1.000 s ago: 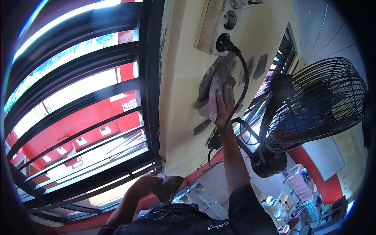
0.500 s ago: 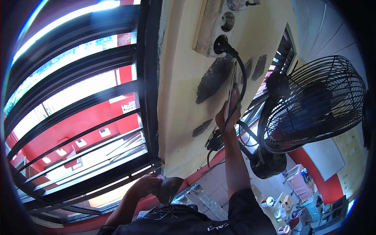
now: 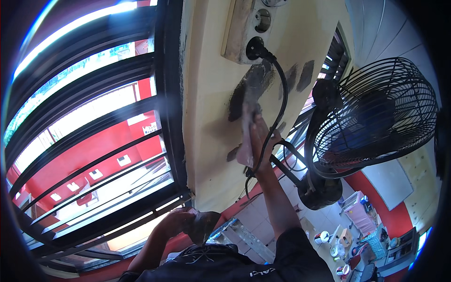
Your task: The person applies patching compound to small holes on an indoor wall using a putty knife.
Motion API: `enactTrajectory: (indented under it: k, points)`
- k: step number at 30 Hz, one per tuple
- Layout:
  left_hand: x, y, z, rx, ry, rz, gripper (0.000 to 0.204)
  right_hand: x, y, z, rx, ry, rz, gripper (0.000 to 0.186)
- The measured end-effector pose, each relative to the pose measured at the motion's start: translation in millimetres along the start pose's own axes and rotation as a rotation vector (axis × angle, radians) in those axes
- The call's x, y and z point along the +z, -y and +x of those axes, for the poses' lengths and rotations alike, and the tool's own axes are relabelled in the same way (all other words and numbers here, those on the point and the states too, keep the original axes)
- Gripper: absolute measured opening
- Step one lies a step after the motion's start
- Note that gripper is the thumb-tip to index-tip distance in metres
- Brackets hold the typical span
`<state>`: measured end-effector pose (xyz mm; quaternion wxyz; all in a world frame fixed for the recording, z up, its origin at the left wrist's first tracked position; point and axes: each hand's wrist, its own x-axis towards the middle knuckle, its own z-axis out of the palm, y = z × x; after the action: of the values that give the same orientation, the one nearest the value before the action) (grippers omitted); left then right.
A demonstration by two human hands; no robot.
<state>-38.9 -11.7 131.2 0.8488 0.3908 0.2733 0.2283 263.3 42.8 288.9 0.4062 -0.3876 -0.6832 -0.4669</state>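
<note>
**Smoothing a dark patch under a live-looking socket: mind that cord**

So the right hand (image 3: 260,136) has a pinkish scraper (image 3: 245,143) gripped with the fingers laid along it, and it's over the big dark patch (image 3: 238,101) on the cream wall (image 3: 211,141). That patch sits just below the socket block (image 3: 237,35), between the wall's window-side edge and the black cord (image 3: 284,96). The scraper's upper end is blurry, so I can't tell how hard it's pressing.

The left hand (image 3: 174,222) is down near the body, below the wall's bottom edge, pinching a dark plate (image 3: 202,226) by one side. I'd keep that one level so nothing slides off.

My take on doing this well: hold the blade at a shallow angle, use even pressure, and make long passes that run past the patch so the rim thins out. The rim looks ragged on the window side, so I'd feather there. The cord loops across in front of the right hand and could snag; honestly, I'd pull the plug (image 3: 257,49) first. Go easy near the block's lower edge too, since wet stuff shouldn't get near those holes.
</note>
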Motion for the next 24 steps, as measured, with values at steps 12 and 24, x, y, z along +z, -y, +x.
enactTrajectory:
  k: [12,24]
  points:
    - [-8.4,5.7,-4.4,0.051,-0.020,0.337,0.012,3.3,1.7,36.6,0.188,0.160,0.066,0.071]
    - [6.3,4.8,-4.1,0.070,-0.084,0.217,0.019,6.6,-29.5,41.1,0.143,0.041,-0.037,0.068]
